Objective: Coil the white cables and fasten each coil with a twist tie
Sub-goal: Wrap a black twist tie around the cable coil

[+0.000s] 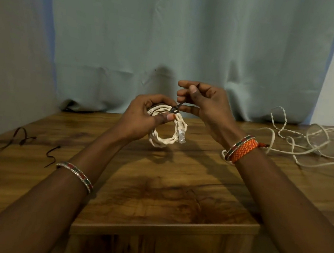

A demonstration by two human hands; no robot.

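My left hand [146, 114] grips a small coil of white cable [165, 141] above the middle of the wooden table [154, 188]; a clear plug [181, 137] hangs from the coil's right side. A dark twist tie [178, 106] wraps the top of the coil and runs up into my right hand [202, 103], which pinches its end between thumb and fingers just above and to the right of the coil.
A loose tangle of white cables [315, 144] lies on the table at the right. Two or three spare dark twist ties [21, 140] lie at the left, one of them [52, 154] nearer me. A pale curtain [172, 43] hangs behind the table.
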